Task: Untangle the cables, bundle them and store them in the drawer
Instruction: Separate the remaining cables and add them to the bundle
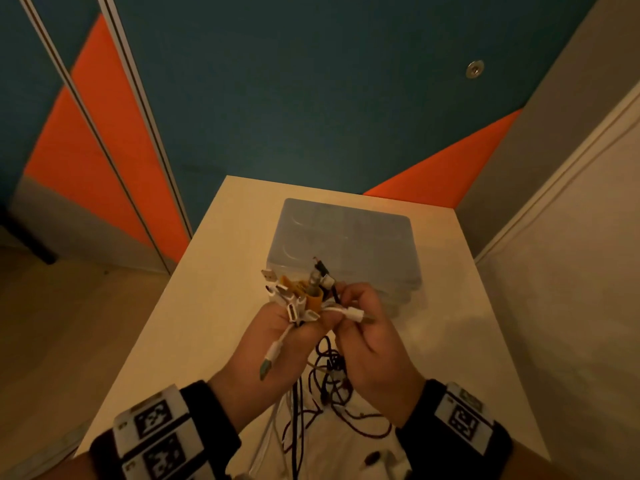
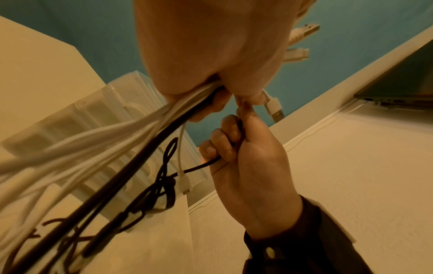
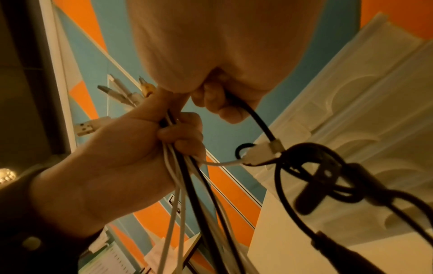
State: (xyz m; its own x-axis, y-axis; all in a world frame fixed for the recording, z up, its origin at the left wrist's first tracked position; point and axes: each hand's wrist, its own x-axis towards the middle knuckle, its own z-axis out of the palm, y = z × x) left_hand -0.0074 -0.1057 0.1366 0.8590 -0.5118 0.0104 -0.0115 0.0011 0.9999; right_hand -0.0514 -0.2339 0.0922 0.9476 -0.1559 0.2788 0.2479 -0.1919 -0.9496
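Both hands are raised above the white table (image 1: 207, 299). My left hand (image 1: 277, 327) grips a bunch of cables just below their plugs (image 1: 298, 296), white ones and some yellow ones fanning upward. In the left wrist view the white and black cables (image 2: 93, 144) run down from that fist (image 2: 211, 55). My right hand (image 1: 367, 327) touches the left, pinches a white plug (image 1: 353, 312) and curls round a black cable (image 3: 260, 124). A knotted dark tangle (image 3: 328, 178) hangs under the hands onto the table (image 1: 332, 375).
A translucent plastic drawer box (image 1: 346, 237) stands on the table behind the hands, its drawers shut. A white wall (image 1: 571, 306) runs along the right edge. Blue and orange panels (image 1: 104, 150) stand behind and to the left.
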